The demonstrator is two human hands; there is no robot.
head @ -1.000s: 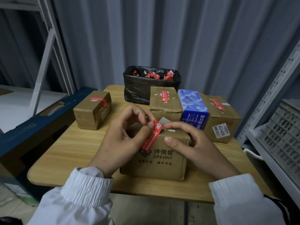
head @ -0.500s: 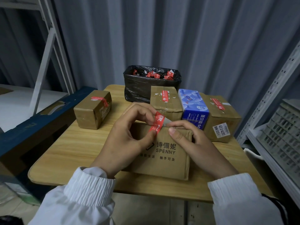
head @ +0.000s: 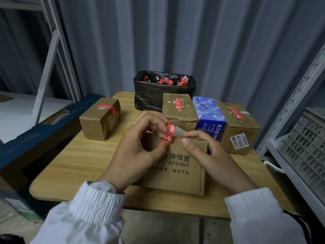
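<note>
- On the desk (head: pixel 70 164), near its front edge, lies the brown box (head: pixel 184 175), printed face up, with both hands on it.
- Behind it stands a black-lined bin (head: pixel 149 95) with crumpled red scraps inside, likely where the peeled strip should go.
- Right hand (head: pixel 212 155): the thumb presses on the box's far top edge just beside the peel line, and the fingers curl over the far side, gripping the box. It is best kept pressing hard there, so the box does not lift with the pull.
- Left hand (head: pixel 135 152): thumb and fingertips are closed in a pinch on the free end of the sticker, the other fingers loosely curled.
- Red sticker (head: pixel 168 133): it is mostly lifted and bent upward, and its lower end appears to be attached at the box's top edge, between the two thumbs.
- For a clean peel, I judge a slow pull, low and back along the strip, works best; a sharp upward jerk could tear the strip or strip paper off the cardboard.
</note>
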